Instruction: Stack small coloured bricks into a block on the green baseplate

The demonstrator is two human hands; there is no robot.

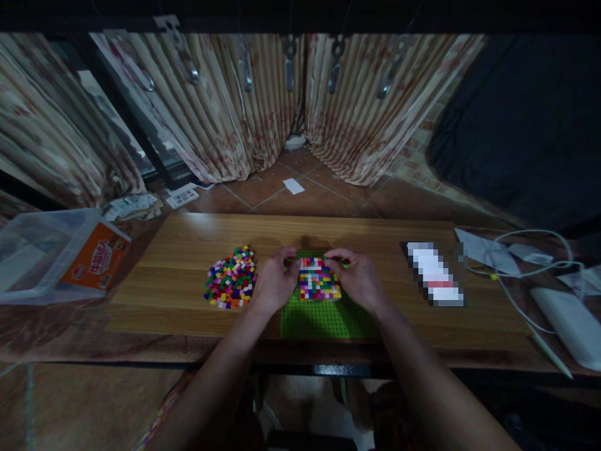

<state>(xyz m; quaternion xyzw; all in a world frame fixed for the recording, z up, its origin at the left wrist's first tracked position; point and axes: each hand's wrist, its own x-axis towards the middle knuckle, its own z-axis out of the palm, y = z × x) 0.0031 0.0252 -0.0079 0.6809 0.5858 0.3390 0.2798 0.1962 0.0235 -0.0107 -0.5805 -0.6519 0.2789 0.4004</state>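
Observation:
A square block of small multicoloured toy bricks (319, 285) stands on a green studded baseplate (323, 319). My left hand (276, 280) is at its left side, fingers bent and closed about the far left corner. On the opposite side, my right hand (357, 275) has its thumb and forefinger drawn together at the far right corner. Whether a single loose brick sits between any fingertips is too small to tell. Just left of my left hand lies a heap of loose toy bricks (231, 279) in many colours.
The wooden board (164, 269) carries all of this. A blurred-out flat object (434, 275) lies to the right. Beyond it are white cables (511, 300), papers (488, 250) and a white device (568, 326). A clear plastic bin (42, 250) with an orange label stands far left.

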